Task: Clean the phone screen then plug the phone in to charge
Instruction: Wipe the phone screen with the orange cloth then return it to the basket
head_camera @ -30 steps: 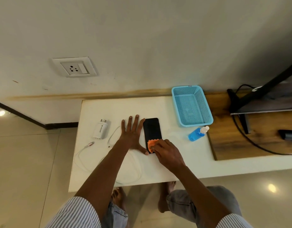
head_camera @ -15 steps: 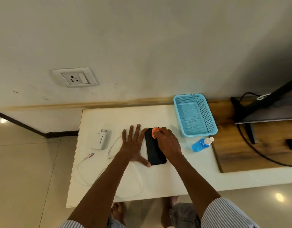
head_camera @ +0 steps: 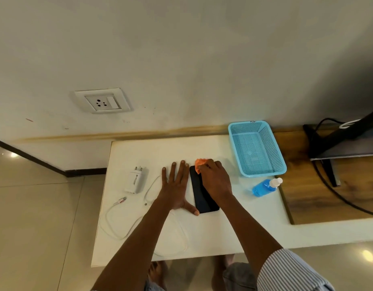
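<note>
The room is soft and a bit dim, with warm light. Bright round spots of glare shine on the glossy floor point(head_camera: 368, 255) at the left and the bottom right. The wall point(head_camera: 181, 49) gets darker toward the right corner. Straight lines bend near the edges. Everything looks a little fuzzy

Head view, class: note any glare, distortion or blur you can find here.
Head view: glare spots shine on the floor tiles; the wide lens bends the table edge and skirting; the charger label is too small to read; the phone screen looks evenly dark, with no strong reflection.
</note>
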